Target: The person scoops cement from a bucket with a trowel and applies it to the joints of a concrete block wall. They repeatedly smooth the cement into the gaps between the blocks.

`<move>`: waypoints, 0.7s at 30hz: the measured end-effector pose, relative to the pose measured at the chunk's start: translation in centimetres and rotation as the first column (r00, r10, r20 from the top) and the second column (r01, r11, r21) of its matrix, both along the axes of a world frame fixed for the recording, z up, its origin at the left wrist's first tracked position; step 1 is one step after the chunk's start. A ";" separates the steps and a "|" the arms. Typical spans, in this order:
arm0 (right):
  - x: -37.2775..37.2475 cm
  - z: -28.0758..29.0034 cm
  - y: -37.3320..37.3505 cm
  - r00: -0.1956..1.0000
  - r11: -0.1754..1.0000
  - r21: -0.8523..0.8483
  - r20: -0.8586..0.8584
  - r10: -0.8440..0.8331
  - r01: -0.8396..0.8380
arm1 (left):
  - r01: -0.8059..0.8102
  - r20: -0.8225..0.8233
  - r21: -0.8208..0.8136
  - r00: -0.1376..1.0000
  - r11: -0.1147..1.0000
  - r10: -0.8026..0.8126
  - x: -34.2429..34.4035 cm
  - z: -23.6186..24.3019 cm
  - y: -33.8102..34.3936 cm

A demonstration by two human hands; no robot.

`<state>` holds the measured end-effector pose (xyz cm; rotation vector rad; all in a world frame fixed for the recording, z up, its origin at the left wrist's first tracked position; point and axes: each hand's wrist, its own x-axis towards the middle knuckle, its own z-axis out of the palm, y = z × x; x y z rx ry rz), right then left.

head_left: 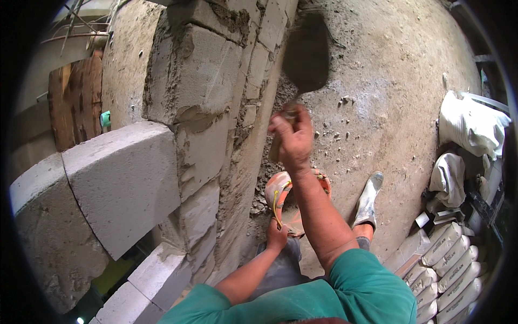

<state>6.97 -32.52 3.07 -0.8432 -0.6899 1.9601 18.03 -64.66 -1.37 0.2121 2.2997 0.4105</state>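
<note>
My right hand (294, 135) is raised beside the block wall (202, 75), fingers closed on the handle of a trowel (305, 62), whose dark, broad blade points away from me and is blurred. Lower down, my left hand (276, 235) grips the yellow handle of an orange, mortar-stained bucket (271, 186). My right forearm hides much of the bucket. Rough mortar smears the wall's joints and face. Pale blocks (118, 178) adjoin the wall on the left.
Wooden boards (75, 102) and metal scaffolding (70, 35) stand at far left. The concrete floor (394, 65) holds loose rubble beside my boot (367, 200). White sacks (469, 124) and stacked bags (453, 270) line the right side; more blocks (145, 286) sit lower left.
</note>
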 end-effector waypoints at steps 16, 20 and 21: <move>-5.7 -4.0 -0.4 0.787 0.969 0.239 0.584 -0.197 0.066 | -0.112 0.056 0.024 0.992 0.993 0.111 0.6 -1.3 -1.8; -3.5 -6.3 1.4 0.827 0.995 0.104 0.560 -0.054 -0.005 | -0.010 0.054 -0.011 0.998 1.000 0.010 -0.4 0.5 0.7; -3.2 -4.3 1.7 0.884 0.999 -0.007 0.465 0.051 -0.054 | -0.008 0.048 -0.027 0.999 1.000 0.009 -0.3 0.2 0.3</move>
